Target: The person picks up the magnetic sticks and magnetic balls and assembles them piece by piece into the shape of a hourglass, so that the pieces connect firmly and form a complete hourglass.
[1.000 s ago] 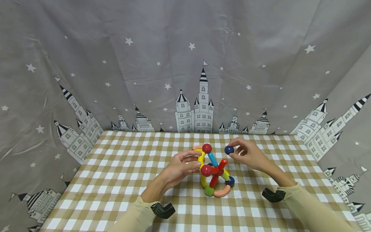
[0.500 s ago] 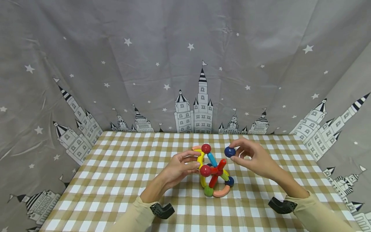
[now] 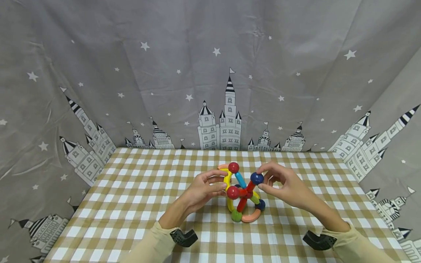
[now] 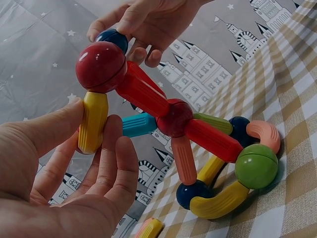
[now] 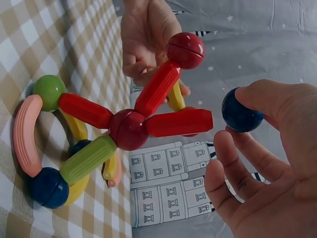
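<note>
A structure of coloured magnetic rods and balls stands on the table around a central red ball (image 5: 128,130). My left hand (image 3: 205,188) pinches its yellow rod (image 4: 92,119) between thumb and fingers, just below an outer red ball (image 4: 101,67). On the other side, my right hand (image 3: 287,185) holds a dark blue ball (image 5: 241,111) between thumb and fingertips. That ball is level with the free end of a red rod (image 5: 181,123), and the right wrist view shows a narrow gap between them. At the base are a green ball (image 4: 256,166) and a curved pink rod (image 5: 28,135).
A brown and white checked cloth (image 3: 148,197) covers the table. Behind it hangs a grey curtain (image 3: 164,73) printed with castles and stars. Another red ball (image 3: 234,167) tops a blue rod (image 3: 240,180) at the back of the structure.
My right hand has brought the blue ball down and slightly left, from beside the structure to the red rod's end. The left hand keeps its grip in the same place.
</note>
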A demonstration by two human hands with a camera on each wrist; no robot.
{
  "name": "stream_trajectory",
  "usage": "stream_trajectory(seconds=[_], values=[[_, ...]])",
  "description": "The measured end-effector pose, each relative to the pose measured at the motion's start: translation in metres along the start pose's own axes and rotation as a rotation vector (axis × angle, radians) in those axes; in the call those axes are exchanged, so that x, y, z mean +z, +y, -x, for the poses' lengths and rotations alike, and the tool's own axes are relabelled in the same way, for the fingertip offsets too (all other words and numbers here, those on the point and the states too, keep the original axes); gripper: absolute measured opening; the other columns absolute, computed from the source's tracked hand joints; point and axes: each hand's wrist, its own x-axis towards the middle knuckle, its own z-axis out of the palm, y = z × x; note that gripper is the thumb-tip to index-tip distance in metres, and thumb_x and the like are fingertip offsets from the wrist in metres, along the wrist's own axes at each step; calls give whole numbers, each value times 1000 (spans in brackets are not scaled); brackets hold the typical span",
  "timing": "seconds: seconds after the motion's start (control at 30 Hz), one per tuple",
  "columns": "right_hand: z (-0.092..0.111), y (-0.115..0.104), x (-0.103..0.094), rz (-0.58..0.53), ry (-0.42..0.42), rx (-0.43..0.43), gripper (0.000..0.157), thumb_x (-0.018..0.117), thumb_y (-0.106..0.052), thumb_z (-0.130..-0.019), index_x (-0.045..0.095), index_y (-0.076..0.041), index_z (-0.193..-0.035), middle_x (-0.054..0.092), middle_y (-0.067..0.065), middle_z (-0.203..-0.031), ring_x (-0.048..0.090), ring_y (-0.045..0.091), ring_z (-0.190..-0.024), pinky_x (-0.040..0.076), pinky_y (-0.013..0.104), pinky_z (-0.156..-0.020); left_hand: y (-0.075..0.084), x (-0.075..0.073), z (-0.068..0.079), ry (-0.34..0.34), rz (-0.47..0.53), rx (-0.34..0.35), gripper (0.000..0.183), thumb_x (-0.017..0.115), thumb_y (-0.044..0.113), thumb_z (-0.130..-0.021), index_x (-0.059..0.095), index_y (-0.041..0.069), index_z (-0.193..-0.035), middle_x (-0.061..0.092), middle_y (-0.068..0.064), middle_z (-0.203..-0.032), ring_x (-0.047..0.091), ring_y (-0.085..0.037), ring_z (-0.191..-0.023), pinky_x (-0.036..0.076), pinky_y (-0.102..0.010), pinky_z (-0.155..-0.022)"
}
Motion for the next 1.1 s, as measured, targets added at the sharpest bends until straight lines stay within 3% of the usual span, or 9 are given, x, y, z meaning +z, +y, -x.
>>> stream_trajectory(seconds=[0.37,0.8,1.1], values=[[-1,1,4,-22,-3,7,31,78,-5,-91,65,-14,-118,66,1,-106,63,18,-81,56,28,-69,2,1,0,-5,0,9,37,73,3,-94,63,1,-130,62,-15,-124,64,-24,-106,54,-48,-96],[-13,-1,13,6,-1,98,28,77,-16,-94,67,-15,-120,66,2,-112,64,19,-87,57,28,-75,0,1,0,3,-5,3,36,73,4,-94,63,2,-129,62,-16,-126,64,-25,-108,56,-45,-94],[-14,1,16,-18,3,99,30,77,-15,-94,67,-14,-122,66,3,-114,65,21,-88,57,29,-75,0,1,0,19,-3,-15,38,74,5,-94,63,2,-130,59,-18,-129,62,-26,-110,56,-43,-94]])
